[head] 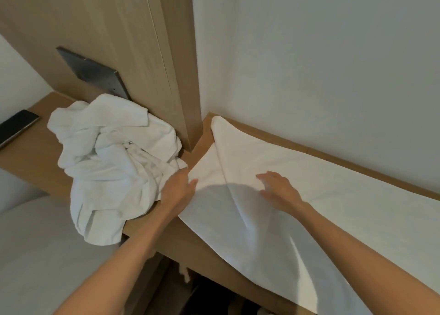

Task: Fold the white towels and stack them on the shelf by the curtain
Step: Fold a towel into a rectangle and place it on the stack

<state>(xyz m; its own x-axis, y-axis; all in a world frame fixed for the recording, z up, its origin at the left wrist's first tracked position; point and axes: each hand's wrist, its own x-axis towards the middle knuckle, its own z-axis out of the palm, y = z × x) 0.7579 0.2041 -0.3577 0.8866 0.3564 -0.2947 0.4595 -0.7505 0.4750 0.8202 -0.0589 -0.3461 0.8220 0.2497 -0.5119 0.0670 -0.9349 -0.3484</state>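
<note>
A white towel (321, 195) lies spread along the wooden shelf (204, 255) against the white wall, with a crease running from its far corner toward me. My right hand (278, 190) rests flat on it with fingers spread. My left hand (178, 188) holds the towel's left edge, thumb on top. A crumpled heap of white towels (112, 157) sits on the shelf to the left, touching my left hand.
A dark phone (16, 126) lies at the shelf's far left. A grey plate (92, 74) is fixed to the wooden panel (133, 40) behind the heap. White bedding (40, 255) fills the lower left. Dark space opens under the shelf.
</note>
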